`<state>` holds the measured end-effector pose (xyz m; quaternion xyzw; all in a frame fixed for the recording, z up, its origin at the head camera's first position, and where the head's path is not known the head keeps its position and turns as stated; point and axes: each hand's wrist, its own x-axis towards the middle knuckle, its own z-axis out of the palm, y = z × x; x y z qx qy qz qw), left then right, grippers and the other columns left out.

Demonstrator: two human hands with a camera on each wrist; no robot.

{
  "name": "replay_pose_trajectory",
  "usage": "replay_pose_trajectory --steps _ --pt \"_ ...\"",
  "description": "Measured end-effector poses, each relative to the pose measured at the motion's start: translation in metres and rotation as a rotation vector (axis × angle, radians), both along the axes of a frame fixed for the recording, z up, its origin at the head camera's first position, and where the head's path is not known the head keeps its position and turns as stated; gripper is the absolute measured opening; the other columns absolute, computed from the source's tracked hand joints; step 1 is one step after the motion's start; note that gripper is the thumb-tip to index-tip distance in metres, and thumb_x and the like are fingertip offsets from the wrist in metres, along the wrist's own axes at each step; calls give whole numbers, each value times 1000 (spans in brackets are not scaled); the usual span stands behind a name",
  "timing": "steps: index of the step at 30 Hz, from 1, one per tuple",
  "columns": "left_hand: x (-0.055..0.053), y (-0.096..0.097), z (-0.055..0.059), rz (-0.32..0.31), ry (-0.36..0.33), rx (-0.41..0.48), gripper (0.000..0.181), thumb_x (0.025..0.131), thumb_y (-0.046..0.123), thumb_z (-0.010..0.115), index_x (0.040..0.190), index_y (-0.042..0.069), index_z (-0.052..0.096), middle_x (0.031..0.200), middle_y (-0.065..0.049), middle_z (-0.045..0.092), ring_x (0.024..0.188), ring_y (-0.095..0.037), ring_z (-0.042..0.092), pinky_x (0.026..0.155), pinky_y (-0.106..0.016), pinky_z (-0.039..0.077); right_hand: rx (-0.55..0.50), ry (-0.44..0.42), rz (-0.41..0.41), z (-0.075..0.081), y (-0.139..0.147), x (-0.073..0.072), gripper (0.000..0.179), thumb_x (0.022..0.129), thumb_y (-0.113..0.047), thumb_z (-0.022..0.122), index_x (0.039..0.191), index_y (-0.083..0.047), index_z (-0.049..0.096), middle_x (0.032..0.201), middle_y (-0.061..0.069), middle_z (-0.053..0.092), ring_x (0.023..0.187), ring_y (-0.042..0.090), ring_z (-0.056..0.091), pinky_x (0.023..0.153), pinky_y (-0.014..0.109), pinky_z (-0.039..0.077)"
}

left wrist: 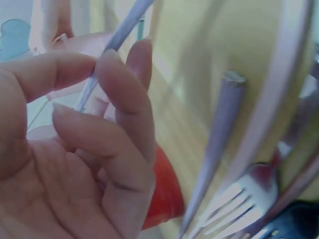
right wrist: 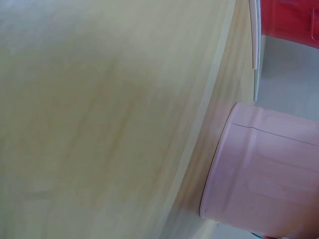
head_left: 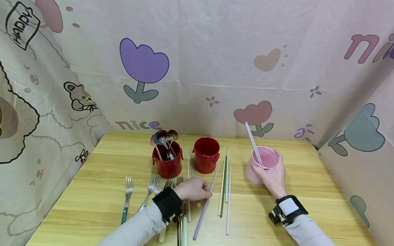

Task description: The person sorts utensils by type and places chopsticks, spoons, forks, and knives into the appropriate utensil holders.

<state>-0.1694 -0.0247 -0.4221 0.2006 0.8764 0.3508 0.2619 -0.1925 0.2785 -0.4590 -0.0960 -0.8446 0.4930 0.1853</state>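
Note:
My left hand [head_left: 195, 189] pinches a purple chopstick [head_left: 200, 220] between thumb and fingertips; the left wrist view shows the pinch on the chopstick's shaft [left wrist: 125, 29]. My right hand [head_left: 273, 179] grips a pink bucket [head_left: 251, 174] by its side and rim, at the right of the table. Light-coloured chopsticks [head_left: 253, 142] lean inside this bucket. Between the hands lie several loose chopsticks, among them a green one [head_left: 223, 197] and a pale purple one [head_left: 228, 212]. The right wrist view shows the pink bucket's side [right wrist: 264, 174], but not the right hand clearly.
A red bucket with spoons [head_left: 168, 167] stands at the back left, beside a second red bucket [head_left: 205, 167]. Several forks lie under and around the left forearm; one teal-handled fork [head_left: 127, 199] lies farther left. Printed cloth [head_left: 199, 64] hangs behind the wooden table [head_left: 91, 191].

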Motion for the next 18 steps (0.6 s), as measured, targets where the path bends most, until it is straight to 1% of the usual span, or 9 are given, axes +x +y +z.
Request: replay_pose_trajectory --steps 3,6,8,9,11,13,16,18 --pt "-4 3 4 -10 2 62 18 95 15 64 78 8 64 76 -17 72 64 -30 67 50 -23 37 3 -7 1 0 1 -1 109 74 -21 89 157 -5 21 150 29 44 134 46 48 112 60 41" --pt "-8 6 8 -12 32 124 13 95 13 65 84 7 65 80 -17 73 71 -36 70 52 -22 40 2 -8 1 -1 1 -1 109 74 -22 89 157 -5 21 150 29 44 134 45 48 112 60 41" --pt "-10 9 11 -14 75 148 12 95 14 65 86 6 67 81 -16 74 68 -33 70 54 -22 44 1 -7 0 -1 1 -1 109 74 -21 89 157 -5 21 150 29 44 134 45 48 112 59 41" --pt "-11 11 13 -12 97 155 11 95 14 66 87 6 67 82 -14 74 66 -29 70 55 -22 46 0 -7 -1 -1 1 -1 109 74 -21 89 157 -5 21 149 29 44 134 45 48 112 59 41" --pt "-13 14 18 -11 166 155 10 95 15 66 88 7 68 82 -9 74 65 -18 67 59 -21 49 -5 -6 0 -1 1 -1 109 74 -20 89 157 -5 20 149 29 45 134 45 48 112 59 41" --pt "-15 18 23 -8 236 144 10 95 17 65 89 9 68 84 -6 75 67 -10 65 62 -21 50 -8 -3 -1 -2 1 -1 109 74 -20 89 157 -4 20 149 30 45 134 45 49 112 59 41" --pt "-19 23 33 2 349 134 10 96 20 66 91 12 69 86 -2 75 72 -6 64 65 -20 51 -16 3 0 -2 1 -1 109 74 -18 89 157 -4 21 148 30 45 133 45 49 112 59 41" --pt "-22 27 40 16 407 143 10 96 21 66 93 12 70 88 -1 76 73 -6 64 66 -19 50 -18 8 1 -3 1 -1 108 74 -18 89 157 -3 21 148 30 46 133 45 49 112 59 41"
